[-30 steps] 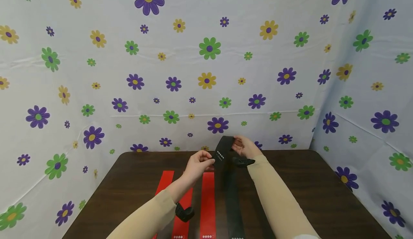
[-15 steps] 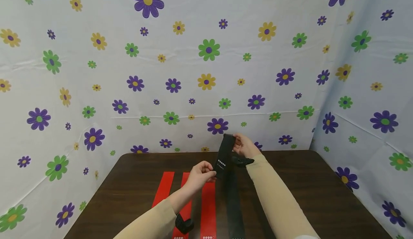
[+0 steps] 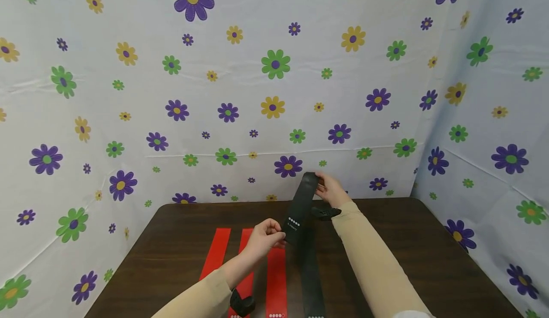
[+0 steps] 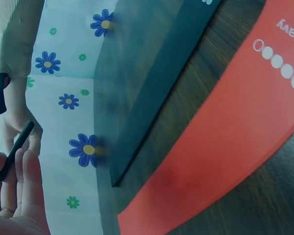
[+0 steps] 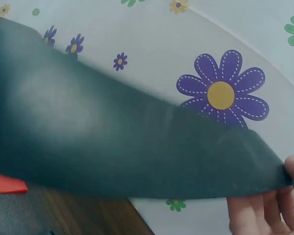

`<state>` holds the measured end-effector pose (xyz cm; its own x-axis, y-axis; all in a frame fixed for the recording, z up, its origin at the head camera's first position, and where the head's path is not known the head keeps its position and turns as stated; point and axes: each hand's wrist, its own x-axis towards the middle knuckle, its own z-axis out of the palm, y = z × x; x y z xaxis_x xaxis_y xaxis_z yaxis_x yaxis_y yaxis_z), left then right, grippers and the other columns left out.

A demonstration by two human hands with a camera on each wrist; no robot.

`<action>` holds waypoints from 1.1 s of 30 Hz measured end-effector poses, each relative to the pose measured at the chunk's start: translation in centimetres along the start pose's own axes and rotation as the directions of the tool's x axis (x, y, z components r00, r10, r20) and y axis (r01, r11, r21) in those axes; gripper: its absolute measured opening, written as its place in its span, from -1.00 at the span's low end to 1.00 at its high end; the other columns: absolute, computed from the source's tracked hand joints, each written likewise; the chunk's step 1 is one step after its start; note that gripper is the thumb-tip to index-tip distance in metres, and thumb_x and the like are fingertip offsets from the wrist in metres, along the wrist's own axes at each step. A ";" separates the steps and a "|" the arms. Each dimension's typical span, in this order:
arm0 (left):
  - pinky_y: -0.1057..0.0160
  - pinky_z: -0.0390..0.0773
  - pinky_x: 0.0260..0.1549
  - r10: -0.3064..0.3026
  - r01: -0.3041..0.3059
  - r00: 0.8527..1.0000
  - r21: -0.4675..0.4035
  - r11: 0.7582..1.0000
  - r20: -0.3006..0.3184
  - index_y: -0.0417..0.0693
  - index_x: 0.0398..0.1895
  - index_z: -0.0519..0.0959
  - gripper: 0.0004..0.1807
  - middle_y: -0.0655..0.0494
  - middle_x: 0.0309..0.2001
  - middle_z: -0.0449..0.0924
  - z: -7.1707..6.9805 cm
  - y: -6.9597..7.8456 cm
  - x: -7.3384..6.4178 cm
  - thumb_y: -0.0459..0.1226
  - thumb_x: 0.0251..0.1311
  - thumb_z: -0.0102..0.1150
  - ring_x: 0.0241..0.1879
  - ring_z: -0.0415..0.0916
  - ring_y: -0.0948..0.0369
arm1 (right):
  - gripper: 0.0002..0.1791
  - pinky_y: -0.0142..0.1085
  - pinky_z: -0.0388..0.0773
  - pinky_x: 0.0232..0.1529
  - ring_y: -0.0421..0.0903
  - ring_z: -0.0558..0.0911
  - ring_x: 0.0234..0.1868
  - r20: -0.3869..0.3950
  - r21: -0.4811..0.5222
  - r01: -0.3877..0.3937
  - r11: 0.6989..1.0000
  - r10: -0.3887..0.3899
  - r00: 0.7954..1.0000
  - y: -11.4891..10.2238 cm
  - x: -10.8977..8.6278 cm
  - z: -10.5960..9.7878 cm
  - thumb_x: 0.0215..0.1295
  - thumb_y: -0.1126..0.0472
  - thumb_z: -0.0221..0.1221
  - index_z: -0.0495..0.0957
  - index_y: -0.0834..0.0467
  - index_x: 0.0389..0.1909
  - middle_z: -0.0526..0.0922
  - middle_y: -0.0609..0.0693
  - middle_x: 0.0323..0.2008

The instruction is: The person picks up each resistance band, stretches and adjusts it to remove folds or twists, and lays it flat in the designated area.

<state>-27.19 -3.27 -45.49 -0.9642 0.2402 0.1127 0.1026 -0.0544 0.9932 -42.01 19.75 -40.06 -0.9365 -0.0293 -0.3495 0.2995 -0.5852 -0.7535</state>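
A black resistance band (image 3: 299,205), printed with white dots and small lettering, is held up over the table between both hands. My left hand (image 3: 265,236) pinches its lower end between thumb and fingers. At the upper end, my right hand (image 3: 331,189) grips the band from the right side. In the right wrist view the black band (image 5: 112,132) stretches broad across the picture, thumb on top and fingers beneath. The left wrist view shows it edge-on, a thin dark strip (image 4: 15,149) between the left thumb and fingers.
Red bands (image 3: 276,280) lie side by side on the dark wooden table (image 3: 386,251), left of another black band (image 3: 313,280) lying flat. A flowered cloth (image 3: 240,70) hangs behind and at the sides. Each wrist wears a black camera.
My left hand has moved down, toward me, with the band's lower end. My right hand has risen slightly, and the band between them now hangs longer and straighter.
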 end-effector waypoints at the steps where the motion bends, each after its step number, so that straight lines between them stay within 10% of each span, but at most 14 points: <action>1: 0.11 0.65 -0.34 0.000 0.000 1.000 0.002 1.000 -0.006 -0.37 -0.26 0.38 -0.86 0.02 -0.52 0.50 -0.1 0.0 -0.1 -0.50 0.21 0.15 -0.47 0.63 0.13 | -0.82 -0.31 0.59 -0.12 -0.16 0.64 -0.37 -0.001 -0.007 0.010 1.000 -0.010 1.000 -0.1 0.0 0.0 0.39 0.21 0.14 0.44 0.20 -0.10 0.58 0.01 -0.36; 21: 0.14 0.66 -0.38 -0.033 0.032 0.999 0.041 0.999 0.007 -0.34 -0.28 0.40 -0.85 0.05 -0.53 0.49 -0.7 -1.8 -1.5 -0.48 0.18 0.17 -0.51 0.60 0.19 | -0.57 -0.31 0.56 -0.05 -0.15 0.60 -0.29 0.029 -0.081 0.093 0.992 -0.090 0.995 -2.8 -1.1 -0.9 0.40 0.29 0.09 0.31 0.26 0.24 0.47 0.05 -0.12; 33: 0.12 0.65 -0.36 0.031 -0.033 0.999 0.063 0.997 0.030 -0.32 -0.04 0.39 -0.71 -0.07 -0.45 0.55 0.3 0.4 -2.3 -0.50 0.20 0.18 -0.43 0.62 -0.03 | -0.68 -0.37 0.60 -0.22 -0.14 0.56 -0.26 0.063 -0.176 0.169 0.970 -0.160 0.985 -4.2 -1.1 -1.9 0.38 0.28 0.11 0.39 0.25 0.11 0.45 0.07 -0.08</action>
<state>-24.87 -3.50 -45.36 -0.9529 0.2669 0.1443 0.1494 -0.0012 0.9888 -41.92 23.79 -37.52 -0.9819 0.0139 -0.1888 0.1646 -0.4298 -0.8878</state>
